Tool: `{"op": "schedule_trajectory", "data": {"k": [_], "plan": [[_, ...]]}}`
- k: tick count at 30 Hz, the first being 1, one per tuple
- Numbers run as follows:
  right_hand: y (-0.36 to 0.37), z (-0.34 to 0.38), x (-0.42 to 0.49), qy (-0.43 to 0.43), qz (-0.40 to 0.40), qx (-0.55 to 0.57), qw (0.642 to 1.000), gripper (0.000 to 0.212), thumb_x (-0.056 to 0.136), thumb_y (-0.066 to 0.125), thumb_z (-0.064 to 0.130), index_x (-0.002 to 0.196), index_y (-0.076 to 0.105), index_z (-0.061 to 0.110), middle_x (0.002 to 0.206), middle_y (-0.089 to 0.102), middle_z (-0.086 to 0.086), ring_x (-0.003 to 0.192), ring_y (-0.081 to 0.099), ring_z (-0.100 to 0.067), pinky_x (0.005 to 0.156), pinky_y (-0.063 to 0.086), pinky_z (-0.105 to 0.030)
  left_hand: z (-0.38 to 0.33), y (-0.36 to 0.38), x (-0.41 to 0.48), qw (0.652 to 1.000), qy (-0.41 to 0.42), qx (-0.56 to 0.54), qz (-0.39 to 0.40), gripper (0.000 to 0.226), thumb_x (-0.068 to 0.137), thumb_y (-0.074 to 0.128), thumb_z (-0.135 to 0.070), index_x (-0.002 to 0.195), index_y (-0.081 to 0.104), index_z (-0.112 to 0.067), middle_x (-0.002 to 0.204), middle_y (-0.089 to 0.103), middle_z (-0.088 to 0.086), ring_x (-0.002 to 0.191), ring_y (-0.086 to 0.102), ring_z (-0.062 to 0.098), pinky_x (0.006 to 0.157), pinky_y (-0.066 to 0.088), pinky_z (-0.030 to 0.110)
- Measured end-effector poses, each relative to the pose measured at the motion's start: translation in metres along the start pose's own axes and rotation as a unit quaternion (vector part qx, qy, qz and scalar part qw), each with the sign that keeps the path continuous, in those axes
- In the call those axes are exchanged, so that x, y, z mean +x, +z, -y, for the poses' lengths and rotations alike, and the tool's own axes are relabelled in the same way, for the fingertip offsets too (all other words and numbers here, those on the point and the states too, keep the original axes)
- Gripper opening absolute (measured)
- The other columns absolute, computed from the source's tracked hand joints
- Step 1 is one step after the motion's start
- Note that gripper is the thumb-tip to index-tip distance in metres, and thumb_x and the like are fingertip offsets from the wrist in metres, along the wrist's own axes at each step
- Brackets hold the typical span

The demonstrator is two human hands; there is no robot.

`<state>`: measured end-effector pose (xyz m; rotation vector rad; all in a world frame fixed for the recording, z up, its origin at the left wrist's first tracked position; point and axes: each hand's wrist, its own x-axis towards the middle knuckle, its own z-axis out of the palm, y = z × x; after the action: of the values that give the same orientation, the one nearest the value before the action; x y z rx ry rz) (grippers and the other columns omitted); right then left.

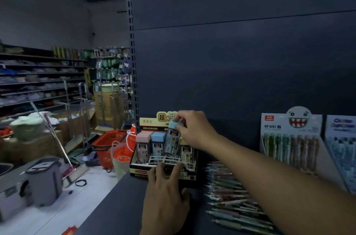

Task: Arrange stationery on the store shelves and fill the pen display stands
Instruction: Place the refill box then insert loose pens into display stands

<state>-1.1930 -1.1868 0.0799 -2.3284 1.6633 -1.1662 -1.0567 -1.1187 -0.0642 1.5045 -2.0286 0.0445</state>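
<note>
A teal-capped refill case [173,138] hangs slightly tilted over the display box [138,172], its lower end down among the rows. It sits just at 3 o'clock of the pink-capped case [143,138] and blue-capped case [158,138], which stand upright in the back row. The step in hand looks like filling this box. Whether the case is going in or coming out cannot be told, though the task suggests going in.

The right hand [192,130] comes in from 4 o'clock and pinches the teal cap between thumb and fingertips. The left hand [165,192], at 6 o'clock of the box, has its fingers curled over the front edge and steadies it on the shelf [119,206].

The next move likely calls for lining the case up with a free slot in the white divider and lowering it straight.

Loose pens [231,202] lie at 4 o'clock of the box, and a carded pen pack [289,138] leans at 3 o'clock.
</note>
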Motion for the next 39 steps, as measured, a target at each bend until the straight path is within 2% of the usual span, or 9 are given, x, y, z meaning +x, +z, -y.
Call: {"op": "schedule_trajectory", "data": {"k": [6,9,14,21,28,31,35,39], "plan": [[0.012,0.005,0.004,-0.017,0.013,-0.031,0.999,0.014,0.097,0.069,0.015,0.108,0.072,0.023,0.114,0.067,0.000,0.099,0.065,-0.017,0.087,0.061,-0.043,-0.001,0.002,-0.001,1.000,-0.006,-0.006,-0.007,0.069,0.089,0.058,-0.047,0.145,0.019,-0.056,0.152,0.016,0.001,0.141,0.018,0.026,0.111,0.039,0.037],[0.014,0.005,0.005,0.001,0.031,-0.046,0.998,0.015,0.098,0.068,0.015,0.110,0.071,0.024,0.119,0.064,-0.003,0.102,0.063,-0.021,0.088,0.060,-0.044,0.000,0.002,-0.001,1.000,-0.010,-0.011,-0.011,0.070,0.090,0.058,-0.047,0.145,0.018,-0.057,0.151,0.016,0.000,0.141,0.017,0.026,0.110,0.041,0.038],[0.015,0.004,0.011,0.026,0.038,-0.052,0.998,0.014,0.098,0.068,0.013,0.103,0.067,0.026,0.115,0.060,0.000,0.093,0.063,-0.018,0.080,0.061,-0.040,-0.002,0.001,0.000,1.000,-0.008,-0.019,-0.009,0.075,0.090,0.059,-0.045,0.147,0.012,-0.060,0.153,0.014,0.001,0.143,0.016,0.027,0.108,0.045,0.041],[0.022,0.008,0.025,0.032,0.046,-0.108,0.993,0.026,0.094,0.065,0.001,0.097,0.063,0.027,0.110,0.057,0.001,0.090,0.061,-0.019,0.079,0.062,-0.044,-0.005,-0.004,-0.002,1.000,-0.005,-0.019,-0.015,0.068,0.086,0.060,-0.037,0.139,0.023,-0.058,0.149,0.016,-0.002,0.136,0.024,0.024,0.098,0.050,0.036],[0.037,0.003,0.022,0.023,0.060,-0.154,0.986,0.025,0.088,0.074,-0.001,0.103,0.077,0.020,0.110,0.066,-0.003,0.089,0.066,-0.022,0.078,0.064,-0.042,-0.004,-0.004,-0.003,1.000,-0.001,-0.014,-0.024,0.067,0.084,0.060,-0.039,0.138,0.025,-0.057,0.144,0.018,-0.002,0.133,0.028,0.022,0.099,0.048,0.034],[0.042,0.002,0.018,0.011,0.053,-0.190,0.980,0.028,0.088,0.071,-0.003,0.102,0.080,0.020,0.107,0.071,-0.003,0.087,0.069,-0.023,0.075,0.064,-0.043,-0.005,-0.005,-0.003,1.000,0.003,-0.014,-0.025,0.066,0.084,0.060,-0.038,0.138,0.026,-0.056,0.143,0.019,-0.002,0.131,0.028,0.022,0.097,0.049,0.033],[0.037,0.003,0.015,0.000,0.073,-0.183,0.980,0.026,0.090,0.071,0.004,0.108,0.079,0.021,0.111,0.070,0.001,0.091,0.067,-0.021,0.078,0.063,-0.041,-0.005,-0.005,-0.004,1.000,0.003,-0.012,-0.023,0.067,0.085,0.061,-0.038,0.140,0.026,-0.056,0.143,0.019,-0.002,0.132,0.027,0.022,0.095,0.050,0.033],[0.015,0.002,0.007,-0.024,0.072,-0.165,0.983,0.021,0.097,0.067,0.021,0.115,0.077,0.024,0.118,0.068,0.003,0.101,0.064,-0.019,0.090,0.059,-0.042,-0.004,-0.005,-0.004,1.000,0.003,-0.010,-0.027,0.068,0.084,0.061,-0.037,0.140,0.027,-0.056,0.141,0.021,-0.003,0.130,0.028,0.023,0.095,0.051,0.035]]}}
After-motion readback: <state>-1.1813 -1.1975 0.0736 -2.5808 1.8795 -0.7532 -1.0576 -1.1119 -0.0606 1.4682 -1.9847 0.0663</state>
